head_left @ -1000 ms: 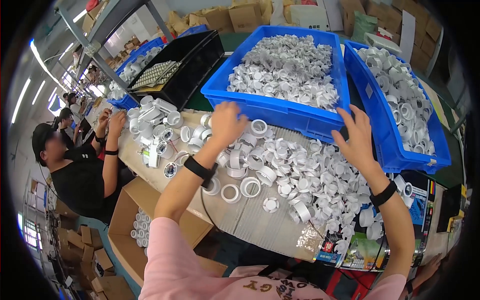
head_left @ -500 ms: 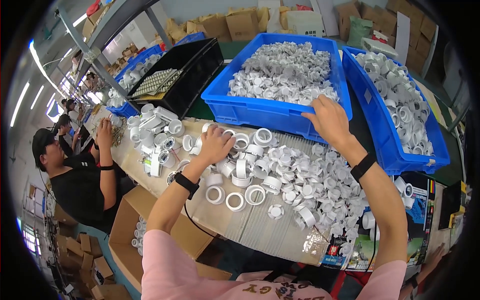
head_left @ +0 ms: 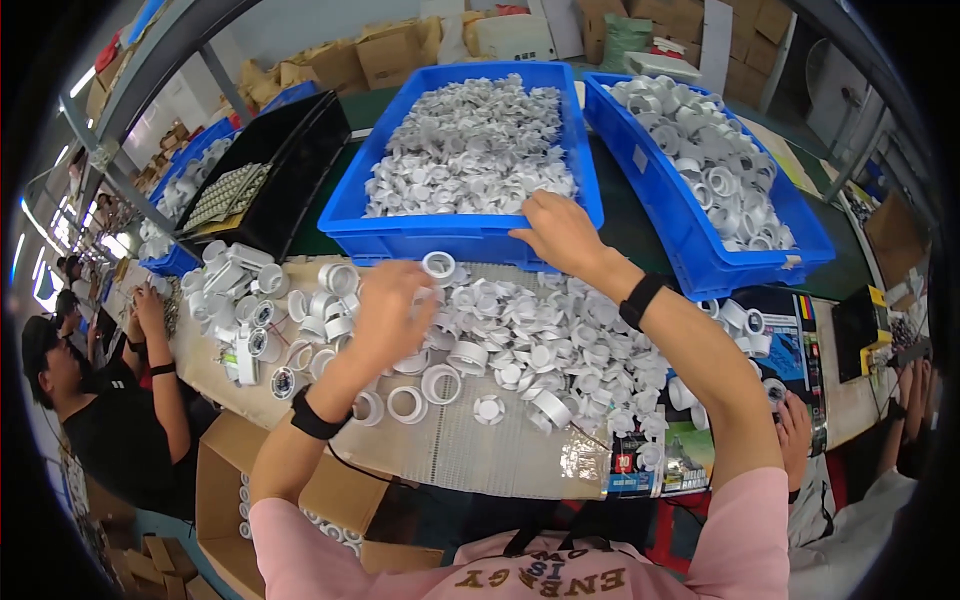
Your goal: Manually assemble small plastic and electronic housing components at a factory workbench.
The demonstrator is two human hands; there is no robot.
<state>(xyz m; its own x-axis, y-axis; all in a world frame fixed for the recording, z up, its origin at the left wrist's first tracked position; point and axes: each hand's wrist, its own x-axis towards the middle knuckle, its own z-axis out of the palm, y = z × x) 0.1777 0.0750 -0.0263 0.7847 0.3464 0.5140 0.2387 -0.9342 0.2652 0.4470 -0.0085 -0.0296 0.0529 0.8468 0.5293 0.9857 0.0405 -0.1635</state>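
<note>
My right hand (head_left: 562,232) grips the near rim of a large blue bin (head_left: 450,245), fingers over the edge and thumb outside. The bin holds a heap of small white finned plastic parts (head_left: 470,150). My left hand (head_left: 393,312) is raised over white plastic rings on the bench, its fingers smeared by motion, so I cannot tell whether it holds anything. Beside it lie a ring (head_left: 440,384) and another ring (head_left: 407,404). More loose finned parts (head_left: 560,335) spread in a pile right of the left hand.
A second blue bin (head_left: 690,262) of white rings stands at the right, a black crate (head_left: 300,150) at the left. White fittings (head_left: 235,285) crowd the bench's left side. Co-workers sit at both sides; one's hand (head_left: 795,430) rests near the right. An open cardboard box (head_left: 225,480) stands below.
The view has turned right, shifting the scene leftward. My left hand has moved right relative to the bench, over the rings, and is now blurred. My right hand stays on the bin's rim.
</note>
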